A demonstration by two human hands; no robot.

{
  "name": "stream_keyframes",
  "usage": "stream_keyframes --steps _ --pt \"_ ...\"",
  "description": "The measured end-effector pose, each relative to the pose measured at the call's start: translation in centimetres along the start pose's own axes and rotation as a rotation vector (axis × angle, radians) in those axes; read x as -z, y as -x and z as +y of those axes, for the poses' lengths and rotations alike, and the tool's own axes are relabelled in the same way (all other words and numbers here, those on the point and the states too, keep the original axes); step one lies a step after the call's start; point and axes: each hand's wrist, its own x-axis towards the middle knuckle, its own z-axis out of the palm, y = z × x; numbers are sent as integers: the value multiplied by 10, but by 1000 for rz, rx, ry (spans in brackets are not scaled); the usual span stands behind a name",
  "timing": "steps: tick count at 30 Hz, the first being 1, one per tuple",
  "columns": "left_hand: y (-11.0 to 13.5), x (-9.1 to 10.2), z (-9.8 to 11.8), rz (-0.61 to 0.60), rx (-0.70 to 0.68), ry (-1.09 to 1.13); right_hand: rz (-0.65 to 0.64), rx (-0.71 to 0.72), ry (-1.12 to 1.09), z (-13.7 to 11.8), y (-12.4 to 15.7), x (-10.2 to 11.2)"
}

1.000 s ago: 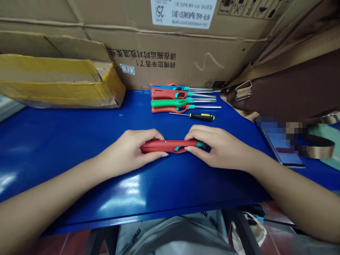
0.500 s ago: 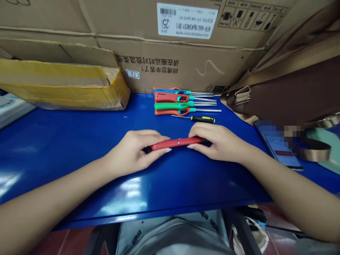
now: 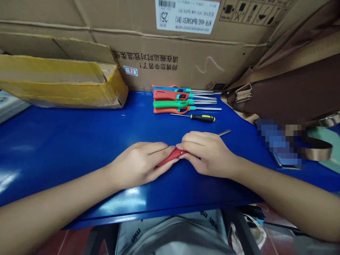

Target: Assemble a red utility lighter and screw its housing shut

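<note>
A red long-nosed lighter (image 3: 172, 156) lies low over the blue table (image 3: 66, 141), held from both ends. My left hand (image 3: 140, 168) wraps its fingers round the handle end. My right hand (image 3: 205, 152) covers the front part, and the metal nozzle tip (image 3: 224, 132) sticks out past it to the upper right. Only a short red stretch shows between the two hands.
Several more lighters (image 3: 180, 101), red, green and blue, lie in a row at the back, with a black-and-yellow screwdriver (image 3: 198, 117) in front of them. Cardboard boxes (image 3: 186, 53) line the back, a yellow-taped box (image 3: 61, 81) sits left, a brown bag (image 3: 292, 88) right.
Both hands have drawn together and nearer me, turning the lighter so that its nozzle points up and to the right; less of the red body shows.
</note>
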Motion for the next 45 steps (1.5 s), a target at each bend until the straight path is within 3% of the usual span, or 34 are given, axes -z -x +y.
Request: stream_keyframes --steps 3,11,14,22,28,32,34,39,45 --pt "-1 -1 -3 -18 10 -1 -27 9 -23 5 -2 2" --pt "-7 11 -12 -70 326 218 -30 13 38 25 2 17" --pt "-6 12 -15 -119 384 296 -73 52 46 26 3 22" --pt "-6 9 -12 -122 376 288 -184 -48 -39 30 2 24" --pt "-6 10 -16 -91 449 300 -80 -193 -46 38 2 20" --pt "-4 10 -21 -54 384 132 130 -404 126 64 7 14" --pt "-4 11 -22 -64 380 101 192 -463 94 79 10 11" --pt "0 9 -20 -119 353 115 157 -480 -39 94 12 6" --pt "3 5 -23 -127 327 91 147 -465 -121 76 4 9"
